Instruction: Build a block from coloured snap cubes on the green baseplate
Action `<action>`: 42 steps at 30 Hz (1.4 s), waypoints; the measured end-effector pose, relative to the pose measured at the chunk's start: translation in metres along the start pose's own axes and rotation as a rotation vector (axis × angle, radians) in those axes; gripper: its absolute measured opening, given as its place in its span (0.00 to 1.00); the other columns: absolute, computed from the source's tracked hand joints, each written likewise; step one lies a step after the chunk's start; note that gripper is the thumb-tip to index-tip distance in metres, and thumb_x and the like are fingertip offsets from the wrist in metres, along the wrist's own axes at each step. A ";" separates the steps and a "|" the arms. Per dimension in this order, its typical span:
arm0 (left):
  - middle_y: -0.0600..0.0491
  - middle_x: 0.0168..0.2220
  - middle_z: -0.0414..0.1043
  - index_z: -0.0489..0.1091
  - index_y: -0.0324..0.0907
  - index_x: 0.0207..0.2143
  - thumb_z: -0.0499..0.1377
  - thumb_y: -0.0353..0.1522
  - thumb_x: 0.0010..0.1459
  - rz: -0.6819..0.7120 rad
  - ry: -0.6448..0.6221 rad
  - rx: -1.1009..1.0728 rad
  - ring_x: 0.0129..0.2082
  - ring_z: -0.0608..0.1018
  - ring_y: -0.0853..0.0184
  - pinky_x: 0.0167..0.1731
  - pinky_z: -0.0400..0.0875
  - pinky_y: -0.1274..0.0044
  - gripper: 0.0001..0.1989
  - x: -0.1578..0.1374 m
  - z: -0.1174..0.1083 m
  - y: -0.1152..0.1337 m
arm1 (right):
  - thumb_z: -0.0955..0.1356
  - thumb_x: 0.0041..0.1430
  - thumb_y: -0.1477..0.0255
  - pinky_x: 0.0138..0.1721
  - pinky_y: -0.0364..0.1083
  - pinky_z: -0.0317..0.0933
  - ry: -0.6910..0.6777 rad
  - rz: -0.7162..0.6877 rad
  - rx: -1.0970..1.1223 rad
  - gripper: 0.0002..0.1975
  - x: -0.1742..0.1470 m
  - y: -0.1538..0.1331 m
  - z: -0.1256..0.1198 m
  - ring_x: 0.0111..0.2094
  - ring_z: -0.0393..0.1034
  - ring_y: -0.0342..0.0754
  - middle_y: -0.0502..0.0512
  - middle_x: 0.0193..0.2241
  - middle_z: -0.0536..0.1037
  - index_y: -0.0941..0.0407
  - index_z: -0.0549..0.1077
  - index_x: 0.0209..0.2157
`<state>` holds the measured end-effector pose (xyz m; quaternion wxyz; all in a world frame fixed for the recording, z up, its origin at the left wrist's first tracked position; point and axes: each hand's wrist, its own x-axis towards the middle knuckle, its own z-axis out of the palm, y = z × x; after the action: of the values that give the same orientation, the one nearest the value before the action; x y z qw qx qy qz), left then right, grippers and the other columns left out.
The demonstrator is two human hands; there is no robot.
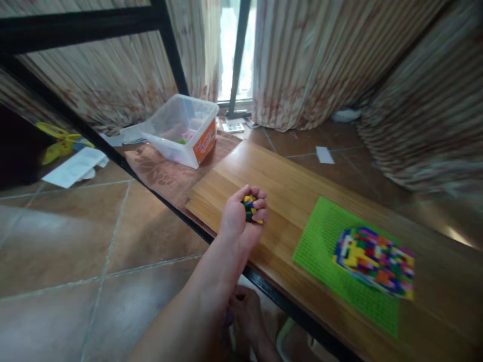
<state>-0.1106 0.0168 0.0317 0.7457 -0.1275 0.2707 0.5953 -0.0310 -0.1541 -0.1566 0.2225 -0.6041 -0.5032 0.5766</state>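
Nearest, below the table's edge, the right hand (pixel 247 309) is seen in shadow and blur; whether its fingers are together or apart, and whether anything is held in them, cannot be told. Above it, the left forearm is stretched out over the edge, and the left hand (pixel 234 219) is held palm up above the wooden tabletop (pixel 271 171), its fingers curled inward side by side and the thumb bent toward them. In this cupped palm a small heap of bricks (pixel 248 205) is held, in which yellow, blue and green can be made out. To the right, a green studded baseplate (pixel 317 236) is laid on the wood, and on it a many-coloured brick build (pixel 377 261) is set, its left end rounded and marked with a patch of yellow. The tabletop is bordered on the near side by a black frame (pixel 279 294). Past the far left end of the table, a patterned brown cloth (pixel 162 176) is spread, and on it a clear plastic bin (pixel 169 151) with an orange label (pixel 204 146) is stood; some green and pink pieces (pixel 184 138) are seen inside. Farther back, the tiled floor (pixel 294 138) is bounded by striped curtains (pixel 320 60), between which a bright window (pixel 236 50) is shown.
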 end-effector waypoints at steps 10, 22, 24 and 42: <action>0.51 0.26 0.66 0.66 0.35 0.27 0.48 0.28 0.64 -0.084 0.039 -0.091 0.21 0.70 0.78 0.19 0.69 0.89 0.13 -0.004 0.030 -0.076 | 0.71 0.52 0.63 0.21 0.40 0.54 0.467 -0.306 -0.088 0.12 -0.086 -0.111 -0.176 0.19 0.59 0.40 0.46 0.17 0.67 0.56 0.74 0.22; 0.49 0.28 0.70 0.69 0.34 0.29 0.50 0.30 0.63 -0.156 0.010 -0.006 0.24 0.74 0.74 0.27 0.75 0.83 0.13 -0.010 0.039 -0.138 | 0.72 0.53 0.65 0.27 0.42 0.66 0.503 -0.472 0.131 0.07 -0.044 -0.148 -0.224 0.24 0.71 0.43 0.48 0.25 0.79 0.52 0.79 0.33; 0.50 0.28 0.69 0.68 0.34 0.29 0.50 0.30 0.64 -0.156 0.025 0.025 0.23 0.73 0.77 0.23 0.72 0.86 0.12 -0.007 0.040 -0.137 | 0.72 0.54 0.65 0.26 0.42 0.68 0.503 -0.476 0.265 0.07 -0.047 -0.144 -0.230 0.23 0.73 0.43 0.48 0.24 0.79 0.51 0.79 0.35; 0.60 0.21 0.63 0.66 0.40 0.29 0.66 0.43 0.48 0.031 -0.210 0.852 0.14 0.61 0.80 0.12 0.47 0.87 0.17 -0.030 0.022 -0.167 | 0.76 0.46 0.69 0.34 0.45 0.71 0.630 -0.496 0.627 0.07 -0.036 -0.127 -0.244 0.30 0.75 0.45 0.50 0.28 0.81 0.52 0.81 0.31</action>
<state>0.0504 -0.0402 0.0445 0.7460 0.2568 0.4168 0.4514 0.1554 -0.0588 0.0254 0.6641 -0.5154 -0.3427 0.4194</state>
